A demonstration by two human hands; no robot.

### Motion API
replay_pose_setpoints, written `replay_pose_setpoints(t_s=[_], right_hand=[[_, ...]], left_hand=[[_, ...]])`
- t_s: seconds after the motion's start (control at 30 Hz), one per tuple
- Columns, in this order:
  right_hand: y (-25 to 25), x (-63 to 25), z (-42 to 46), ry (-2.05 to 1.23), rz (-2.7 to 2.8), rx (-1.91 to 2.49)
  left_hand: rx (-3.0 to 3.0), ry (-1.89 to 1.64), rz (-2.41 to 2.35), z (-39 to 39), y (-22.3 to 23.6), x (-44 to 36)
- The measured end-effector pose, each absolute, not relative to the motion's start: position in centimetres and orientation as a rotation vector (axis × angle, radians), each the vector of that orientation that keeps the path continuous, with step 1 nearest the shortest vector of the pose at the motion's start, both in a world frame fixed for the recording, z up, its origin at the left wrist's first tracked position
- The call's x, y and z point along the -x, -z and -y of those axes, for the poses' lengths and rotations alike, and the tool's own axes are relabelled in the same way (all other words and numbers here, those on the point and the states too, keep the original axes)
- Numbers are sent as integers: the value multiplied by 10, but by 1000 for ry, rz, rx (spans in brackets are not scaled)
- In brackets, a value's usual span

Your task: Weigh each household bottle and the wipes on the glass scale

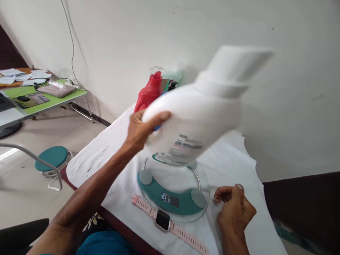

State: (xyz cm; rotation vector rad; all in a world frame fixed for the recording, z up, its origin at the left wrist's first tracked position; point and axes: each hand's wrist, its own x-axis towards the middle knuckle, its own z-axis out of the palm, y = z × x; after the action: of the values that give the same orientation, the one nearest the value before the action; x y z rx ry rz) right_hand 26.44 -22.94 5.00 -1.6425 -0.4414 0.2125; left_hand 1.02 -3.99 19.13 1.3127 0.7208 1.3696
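My left hand is closed on the handle side of a large white jug-like bottle, tilted with its white cap up and to the right. Motion blurs the bottle, and its printed label cannot be read. Below it lies a round glass scale with a teal band and a lit display. A smartwatch with a pink strap is laid out along the scale's near edge. To the right of the scale, my right hand hovers or rests over the cloth, fingers curled, with nothing visible in it.
A red bottle and other containers, partly hidden, stand at the far end of the white-clothed table by the wall. On the left are a teal stool and a green desk with papers and a laptop.
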Motion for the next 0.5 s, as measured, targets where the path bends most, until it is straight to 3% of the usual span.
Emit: replay_pose_setpoints(t_s=[0.2,0.5], right_hand=[[-49,-261,225,-228,482,1613],[-40,-263,224,-218,479,1620]], left_hand=[[-1496,-1813,-919,16,-206,55],[-1376,-1802,-1116,-12,-168,85]])
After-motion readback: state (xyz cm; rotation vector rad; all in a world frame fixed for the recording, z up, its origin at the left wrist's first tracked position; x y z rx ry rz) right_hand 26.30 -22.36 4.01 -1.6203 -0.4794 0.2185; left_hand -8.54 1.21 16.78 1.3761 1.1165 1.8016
